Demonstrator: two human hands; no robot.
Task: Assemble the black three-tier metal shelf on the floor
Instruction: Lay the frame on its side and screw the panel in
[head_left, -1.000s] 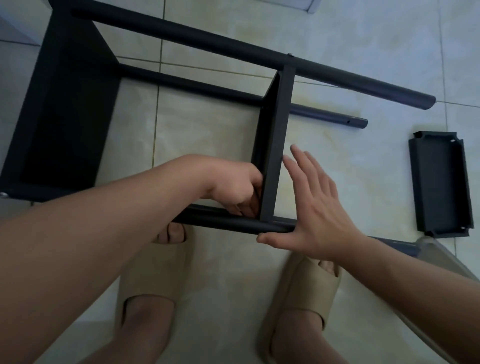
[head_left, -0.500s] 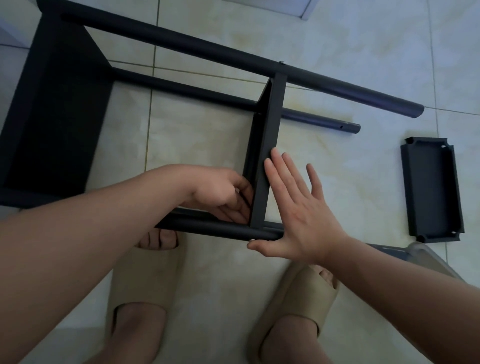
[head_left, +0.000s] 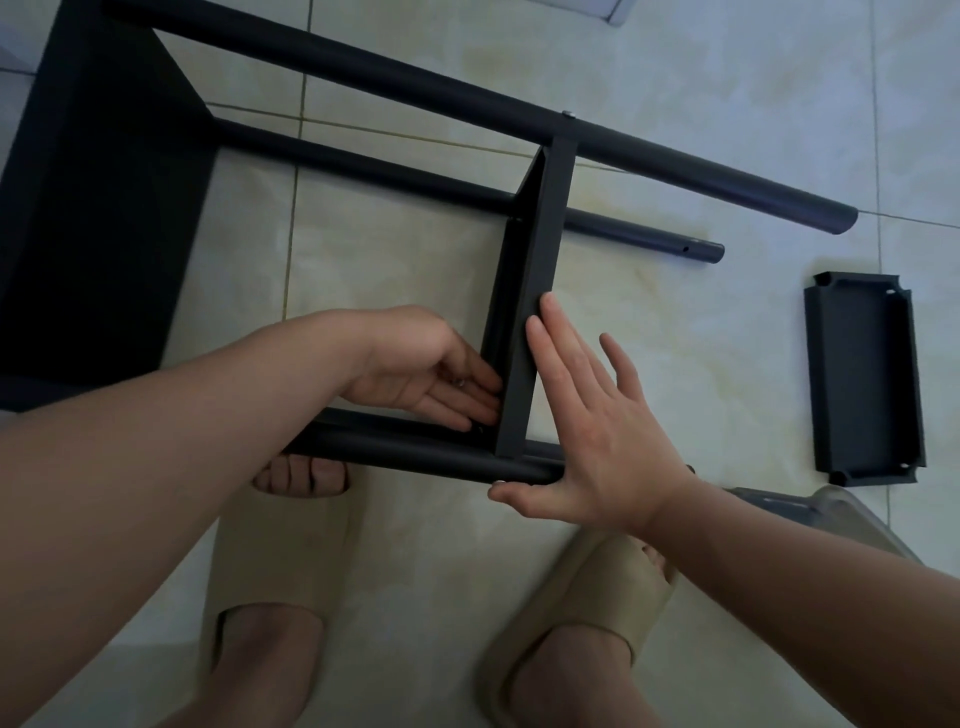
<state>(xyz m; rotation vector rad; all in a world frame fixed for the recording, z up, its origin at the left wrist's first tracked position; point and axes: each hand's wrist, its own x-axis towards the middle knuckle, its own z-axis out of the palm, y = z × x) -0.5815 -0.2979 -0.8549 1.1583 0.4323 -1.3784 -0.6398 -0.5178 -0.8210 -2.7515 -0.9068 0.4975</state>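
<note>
The black shelf frame lies on its side on the tiled floor, with long round poles running left to right. A large black tier panel stands at the left. A middle tier panel stands edge-on between the poles. My left hand reaches inside it, fingers straight against its inner face, with a small silver screw by the fingers. My right hand lies flat on the panel's outer side, thumb under the near pole. A third black tier tray lies loose at the right.
My two feet in beige slides stand just below the near pole. A clear plastic piece lies by my right forearm. Pale floor tiles surround the frame, and a white edge shows at the top.
My left hand has uncurled from a fist to straight fingers against the panel's inner face. My right hand has slid closer onto the panel's outer side. The view has shifted slightly.
</note>
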